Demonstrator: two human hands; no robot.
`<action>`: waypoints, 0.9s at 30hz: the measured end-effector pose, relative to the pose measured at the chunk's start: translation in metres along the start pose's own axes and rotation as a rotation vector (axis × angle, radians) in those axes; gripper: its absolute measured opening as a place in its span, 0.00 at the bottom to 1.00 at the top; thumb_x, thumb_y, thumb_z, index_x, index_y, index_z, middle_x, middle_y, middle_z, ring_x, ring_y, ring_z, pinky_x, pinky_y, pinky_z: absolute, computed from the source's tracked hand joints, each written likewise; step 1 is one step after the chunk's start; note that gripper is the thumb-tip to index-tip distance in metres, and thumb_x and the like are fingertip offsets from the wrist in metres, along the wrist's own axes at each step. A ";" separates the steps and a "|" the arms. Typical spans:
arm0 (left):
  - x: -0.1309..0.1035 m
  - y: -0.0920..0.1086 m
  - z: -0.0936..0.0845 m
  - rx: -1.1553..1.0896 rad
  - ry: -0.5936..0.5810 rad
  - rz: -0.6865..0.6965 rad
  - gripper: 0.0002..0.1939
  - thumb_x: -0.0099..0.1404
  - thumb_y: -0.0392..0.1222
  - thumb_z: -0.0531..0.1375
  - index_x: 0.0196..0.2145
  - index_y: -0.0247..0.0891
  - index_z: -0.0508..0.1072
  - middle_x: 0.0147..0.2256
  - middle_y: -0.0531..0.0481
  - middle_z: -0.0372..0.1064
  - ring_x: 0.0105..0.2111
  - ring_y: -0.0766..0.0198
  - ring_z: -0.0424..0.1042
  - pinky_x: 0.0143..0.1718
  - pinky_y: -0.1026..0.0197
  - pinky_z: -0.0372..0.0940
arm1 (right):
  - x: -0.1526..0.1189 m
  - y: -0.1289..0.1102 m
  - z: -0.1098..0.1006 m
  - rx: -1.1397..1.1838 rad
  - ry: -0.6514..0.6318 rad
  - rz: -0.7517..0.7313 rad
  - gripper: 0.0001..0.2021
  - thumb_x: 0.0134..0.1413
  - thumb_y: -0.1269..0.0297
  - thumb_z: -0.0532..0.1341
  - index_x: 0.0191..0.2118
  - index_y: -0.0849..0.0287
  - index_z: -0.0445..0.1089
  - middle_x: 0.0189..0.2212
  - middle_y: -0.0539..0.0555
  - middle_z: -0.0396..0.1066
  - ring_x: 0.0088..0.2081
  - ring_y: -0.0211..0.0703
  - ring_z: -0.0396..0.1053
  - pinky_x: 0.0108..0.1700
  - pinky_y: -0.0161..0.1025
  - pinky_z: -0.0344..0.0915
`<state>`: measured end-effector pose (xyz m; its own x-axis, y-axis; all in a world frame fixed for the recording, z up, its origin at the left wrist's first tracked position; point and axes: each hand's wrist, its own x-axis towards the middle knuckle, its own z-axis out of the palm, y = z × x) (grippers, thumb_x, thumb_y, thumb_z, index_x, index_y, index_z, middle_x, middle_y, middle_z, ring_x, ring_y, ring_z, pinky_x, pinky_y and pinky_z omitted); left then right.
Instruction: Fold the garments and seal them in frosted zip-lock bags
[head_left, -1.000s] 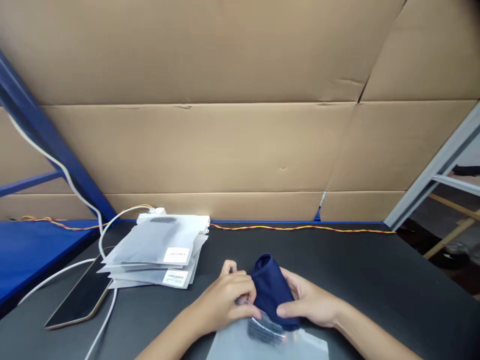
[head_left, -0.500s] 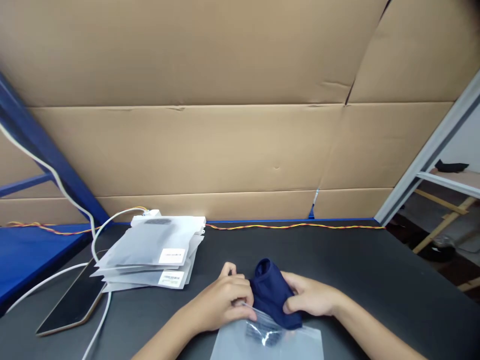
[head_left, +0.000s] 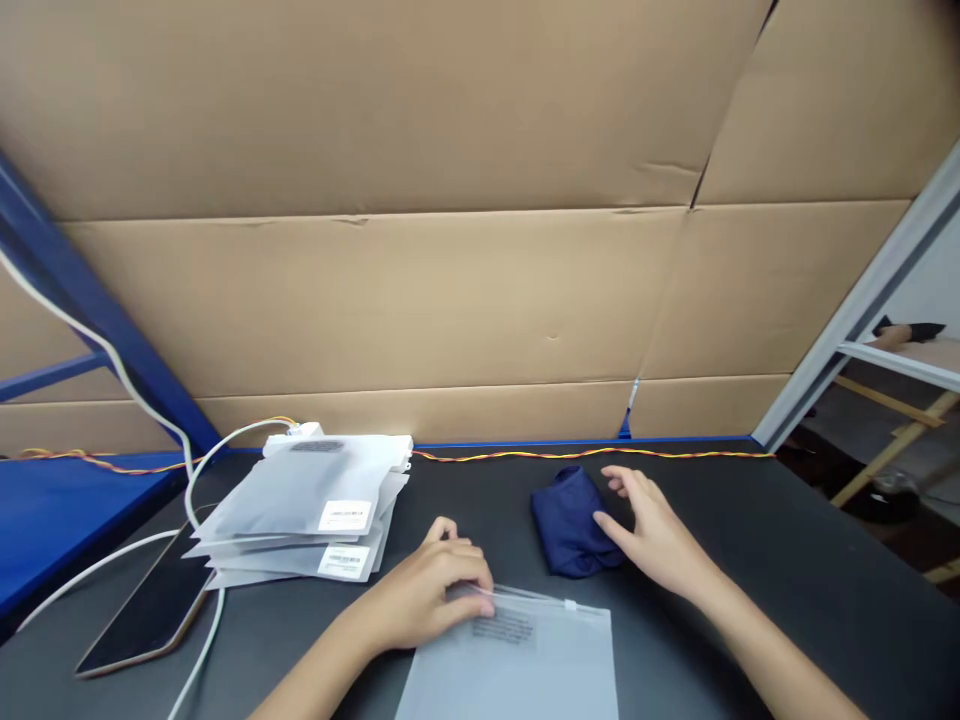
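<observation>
My left hand pinches the top edge of a frosted plastic zip bag, which lies flat at the front of the table. Dark printed text and a small slider show near the bag's top. Beyond the bag rests a folded dark navy cloth item; its exact kind is unclear. Close against the cloth's right side is my right hand, fingers apart and gripping nothing; whether the thumb touches the fabric I cannot tell.
Filled frosted bags with white labels are stacked at the left. Beside them lie a phone and a white cable. A red-yellow wire runs along the back, before a cardboard wall. Someone's hand shows far right.
The navy cloth has moved off the bag onto the table beyond it, and my right hand has released it. The bag has shifted slightly left with my left hand still on it.
</observation>
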<state>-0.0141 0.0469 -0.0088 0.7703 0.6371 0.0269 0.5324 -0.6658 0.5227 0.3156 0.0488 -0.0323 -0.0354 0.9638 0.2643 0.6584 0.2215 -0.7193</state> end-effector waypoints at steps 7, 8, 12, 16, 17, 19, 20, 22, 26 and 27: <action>0.000 0.001 0.003 -0.043 0.063 0.025 0.09 0.71 0.46 0.60 0.33 0.41 0.74 0.32 0.55 0.75 0.34 0.64 0.64 0.47 0.58 0.53 | -0.020 -0.046 0.007 -0.034 -0.544 -0.154 0.08 0.59 0.58 0.62 0.34 0.54 0.74 0.20 0.44 0.60 0.25 0.35 0.59 0.31 0.33 0.54; 0.000 0.000 0.003 -0.044 0.068 0.030 0.10 0.71 0.46 0.60 0.33 0.41 0.75 0.32 0.55 0.74 0.34 0.65 0.64 0.48 0.58 0.52 | -0.021 -0.047 0.009 -0.049 -0.571 -0.158 0.08 0.59 0.58 0.62 0.32 0.55 0.74 0.20 0.43 0.59 0.25 0.35 0.58 0.31 0.33 0.53; -0.001 -0.008 0.000 -0.059 0.056 -0.022 0.11 0.69 0.48 0.61 0.32 0.41 0.74 0.31 0.55 0.73 0.35 0.63 0.62 0.46 0.59 0.54 | -0.021 -0.040 0.006 0.020 -0.704 -0.118 0.08 0.57 0.61 0.62 0.29 0.58 0.71 0.18 0.42 0.55 0.22 0.32 0.51 0.26 0.32 0.49; -0.003 -0.015 -0.004 -0.086 0.039 -0.108 0.12 0.68 0.50 0.62 0.30 0.41 0.73 0.30 0.54 0.70 0.38 0.60 0.60 0.42 0.61 0.56 | -0.015 -0.029 -0.009 0.115 -0.805 -0.051 0.12 0.57 0.59 0.63 0.27 0.59 0.68 0.18 0.42 0.54 0.22 0.32 0.50 0.25 0.32 0.46; -0.003 -0.015 -0.005 -0.090 0.034 -0.114 0.12 0.68 0.50 0.62 0.31 0.42 0.73 0.30 0.54 0.70 0.38 0.60 0.60 0.43 0.61 0.56 | -0.013 -0.026 -0.013 0.150 -0.804 -0.036 0.13 0.55 0.57 0.64 0.26 0.59 0.67 0.18 0.42 0.54 0.22 0.32 0.50 0.25 0.32 0.47; -0.004 -0.011 -0.006 -0.098 0.019 -0.101 0.09 0.69 0.47 0.60 0.32 0.42 0.72 0.32 0.55 0.72 0.40 0.60 0.62 0.47 0.59 0.55 | -0.007 -0.018 -0.017 0.203 -0.649 -0.002 0.16 0.55 0.51 0.64 0.27 0.58 0.65 0.19 0.42 0.55 0.23 0.34 0.52 0.26 0.32 0.49; -0.005 -0.009 -0.006 -0.105 0.012 -0.084 0.07 0.70 0.45 0.60 0.33 0.42 0.72 0.34 0.55 0.73 0.41 0.60 0.63 0.51 0.57 0.54 | -0.003 -0.012 -0.018 0.197 -0.491 0.023 0.18 0.57 0.47 0.62 0.28 0.57 0.64 0.20 0.43 0.56 0.24 0.35 0.54 0.28 0.32 0.51; -0.005 -0.003 -0.005 -0.118 -0.002 -0.046 0.04 0.70 0.41 0.59 0.35 0.43 0.71 0.37 0.56 0.73 0.41 0.62 0.67 0.57 0.55 0.48 | 0.004 0.001 -0.015 0.104 -0.175 0.095 0.19 0.61 0.43 0.55 0.32 0.55 0.64 0.23 0.44 0.59 0.26 0.38 0.58 0.30 0.34 0.55; -0.005 0.006 -0.002 -0.120 -0.028 -0.002 0.02 0.68 0.39 0.60 0.35 0.43 0.71 0.38 0.58 0.73 0.38 0.66 0.71 0.62 0.54 0.42 | 0.010 0.022 -0.001 -0.134 -0.151 0.197 0.21 0.57 0.40 0.57 0.39 0.55 0.67 0.29 0.50 0.68 0.31 0.44 0.67 0.33 0.37 0.60; -0.005 0.007 -0.001 -0.117 -0.031 0.004 0.02 0.67 0.39 0.61 0.35 0.43 0.71 0.37 0.58 0.73 0.38 0.66 0.72 0.63 0.54 0.41 | 0.010 0.023 0.003 -0.172 -0.195 0.190 0.21 0.55 0.41 0.58 0.38 0.56 0.67 0.31 0.51 0.70 0.32 0.45 0.68 0.34 0.38 0.60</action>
<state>-0.0145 0.0399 -0.0042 0.7838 0.6210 0.0041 0.4859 -0.6174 0.6186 0.3284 0.0643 -0.0480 -0.0321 0.9995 -0.0046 0.7836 0.0223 -0.6208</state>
